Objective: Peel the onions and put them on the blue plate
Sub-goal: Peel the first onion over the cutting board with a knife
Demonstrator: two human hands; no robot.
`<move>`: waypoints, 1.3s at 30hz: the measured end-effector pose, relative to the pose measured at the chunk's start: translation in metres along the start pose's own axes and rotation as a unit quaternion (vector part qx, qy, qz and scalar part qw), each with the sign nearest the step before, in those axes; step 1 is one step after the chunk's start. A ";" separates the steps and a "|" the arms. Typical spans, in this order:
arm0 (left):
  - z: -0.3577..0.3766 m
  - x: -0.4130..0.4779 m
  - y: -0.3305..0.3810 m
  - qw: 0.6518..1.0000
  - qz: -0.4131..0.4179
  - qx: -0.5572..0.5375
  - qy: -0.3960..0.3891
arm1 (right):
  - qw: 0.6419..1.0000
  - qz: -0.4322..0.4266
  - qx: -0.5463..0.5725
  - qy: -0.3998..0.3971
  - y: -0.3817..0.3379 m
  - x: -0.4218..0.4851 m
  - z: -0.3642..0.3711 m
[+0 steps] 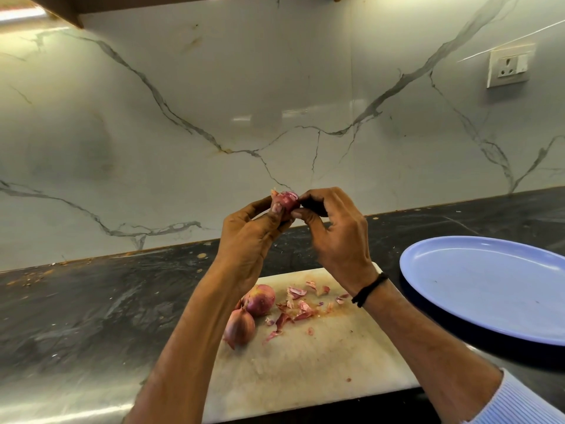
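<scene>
My left hand [244, 237] holds the onion [286, 201] raised so my right hand [333, 231] can pinch skin off; scraps [298, 304] litter the board [305, 362].

White cutting board [305, 362] on dark counter [91, 301]; marble backsplash [214, 102], socket [509, 68] right.
</scene>
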State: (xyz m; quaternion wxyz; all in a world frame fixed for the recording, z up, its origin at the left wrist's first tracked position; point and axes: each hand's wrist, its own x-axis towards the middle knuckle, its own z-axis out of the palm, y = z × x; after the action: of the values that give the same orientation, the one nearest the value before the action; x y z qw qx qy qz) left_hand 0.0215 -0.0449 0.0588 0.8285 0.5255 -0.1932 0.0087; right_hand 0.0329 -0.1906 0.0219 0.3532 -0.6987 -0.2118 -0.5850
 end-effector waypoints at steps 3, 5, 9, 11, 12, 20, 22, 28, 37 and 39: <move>0.000 0.001 0.001 1.000 0.006 0.004 -0.002 | 1.000 -0.003 0.002 0.013 0.000 0.001 -0.001; -0.001 0.001 0.002 1.000 0.009 0.008 -0.004 | 1.000 -0.004 0.006 0.016 -0.001 0.001 -0.001; -0.001 0.001 0.001 1.000 0.012 0.013 -0.013 | 1.000 -0.006 0.009 0.026 -0.001 0.001 -0.002; -0.001 0.002 0.001 1.000 0.014 0.019 -0.014 | 1.000 -0.006 0.007 0.030 -0.002 0.001 -0.002; -0.001 0.002 0.001 1.000 0.015 0.023 -0.015 | 0.999 -0.006 0.006 0.031 -0.002 0.001 -0.002; -0.004 0.002 -0.003 0.998 0.018 0.052 -0.007 | 0.999 -0.007 -0.005 0.032 0.000 0.003 -0.003; -0.004 0.002 -0.003 0.998 0.020 0.060 -0.011 | 1.000 -0.009 -0.007 0.024 0.000 0.003 -0.004; -0.005 0.004 -0.005 0.996 0.021 0.085 -0.004 | 1.000 -0.004 -0.023 -0.008 0.005 0.003 -0.004; -0.005 0.006 -0.006 0.994 0.027 0.104 0.014 | 0.999 0.024 0.010 -0.020 0.002 0.001 0.000; -0.005 0.005 -0.008 0.987 0.044 0.151 0.026 | 0.998 0.040 0.042 -0.020 -0.002 0.003 0.000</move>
State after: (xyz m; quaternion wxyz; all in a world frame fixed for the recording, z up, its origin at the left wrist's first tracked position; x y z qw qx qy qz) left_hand 0.0297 -0.0448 0.0521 0.7432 0.6351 -0.1909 0.0884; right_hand 0.0323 -0.1894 0.0256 0.4008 -0.7031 -0.2151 -0.5467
